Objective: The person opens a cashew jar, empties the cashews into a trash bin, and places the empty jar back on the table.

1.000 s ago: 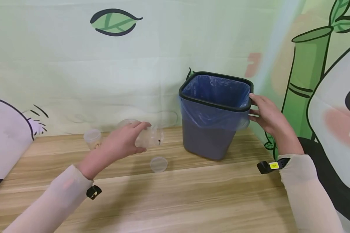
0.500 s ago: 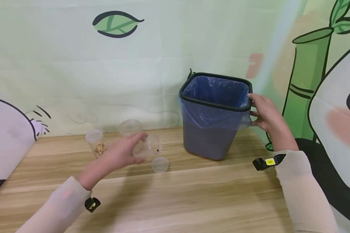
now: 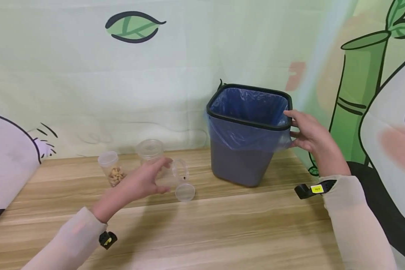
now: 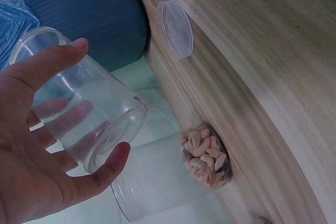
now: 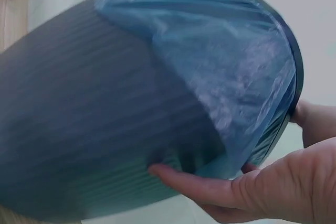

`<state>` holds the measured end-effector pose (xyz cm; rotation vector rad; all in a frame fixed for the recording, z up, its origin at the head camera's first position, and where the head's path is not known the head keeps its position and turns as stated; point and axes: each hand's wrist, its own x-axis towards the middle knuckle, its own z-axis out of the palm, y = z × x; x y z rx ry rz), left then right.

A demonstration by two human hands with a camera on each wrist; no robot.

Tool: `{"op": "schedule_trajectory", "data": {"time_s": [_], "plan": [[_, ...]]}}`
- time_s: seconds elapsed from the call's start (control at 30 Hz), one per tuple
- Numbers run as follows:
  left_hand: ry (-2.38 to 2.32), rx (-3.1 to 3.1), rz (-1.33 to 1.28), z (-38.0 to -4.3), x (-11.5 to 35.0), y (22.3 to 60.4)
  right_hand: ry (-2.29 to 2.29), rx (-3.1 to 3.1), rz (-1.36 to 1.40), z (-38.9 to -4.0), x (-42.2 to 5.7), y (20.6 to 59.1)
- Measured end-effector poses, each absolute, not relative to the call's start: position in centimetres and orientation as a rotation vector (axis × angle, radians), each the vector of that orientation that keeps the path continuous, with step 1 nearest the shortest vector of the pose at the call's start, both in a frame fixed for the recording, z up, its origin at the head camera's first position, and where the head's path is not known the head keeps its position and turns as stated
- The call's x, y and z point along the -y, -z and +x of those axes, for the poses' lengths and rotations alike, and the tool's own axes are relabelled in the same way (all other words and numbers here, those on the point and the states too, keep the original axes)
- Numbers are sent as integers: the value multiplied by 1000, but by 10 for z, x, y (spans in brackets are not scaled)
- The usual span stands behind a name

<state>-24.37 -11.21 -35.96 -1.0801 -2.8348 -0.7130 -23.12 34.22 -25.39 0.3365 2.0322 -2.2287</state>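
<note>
My left hand (image 3: pixel 138 182) grips a clear plastic jar (image 4: pixel 97 103), tipped on its side, its round end toward the bin in the head view. Nothing but small dark specks shows inside it. Just beyond that end lies a clear round lid (image 3: pixel 185 192) on the table. My right hand (image 3: pixel 307 131) holds the trash bin (image 3: pixel 241 157) at its right rim, thumb on top and fingers against the outside. A blue bag (image 3: pixel 249 133) lines the bin and hangs over its black rim. The bin's floor is out of sight.
A lidded jar of cashews (image 3: pixel 116 175) stands left of my left hand. Behind that hand is a wider lidded jar (image 3: pixel 150 148), its lower part hidden. All stand on a wood-grain table (image 3: pixel 216 225) before a printed cloth backdrop (image 3: pixel 189 48).
My left hand has come down and a little nearer with the jar, uncovering more of the cashew jar and the wider jar. The right hand keeps its hold on the bin.
</note>
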Motion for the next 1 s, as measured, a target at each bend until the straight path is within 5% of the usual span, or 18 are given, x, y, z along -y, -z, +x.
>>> {"op": "schedule_trajectory", "data": {"time_s": [1.0], "plan": [[861,2788,-1076,-247,116,371,2563,-1931,529,-243,-332,242]]}}
